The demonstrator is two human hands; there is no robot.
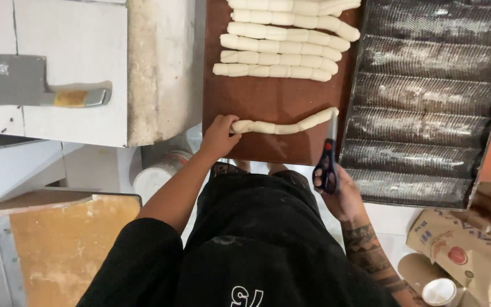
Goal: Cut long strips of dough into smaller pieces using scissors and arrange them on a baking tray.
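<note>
A long dough roll (282, 125) is gripped at its end by the left hand (220, 135) near the brown board's (268, 96) front edge — blue-handled scissors (328, 156) are grasped in the right hand (339, 190), blades at the roll's far end, beside the ridged baking tray (427, 102).

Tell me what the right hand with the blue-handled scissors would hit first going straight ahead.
Most likely the near pale dough rope: the right hand points the blue-handled scissors straight at its right end, blades already there.
</note>
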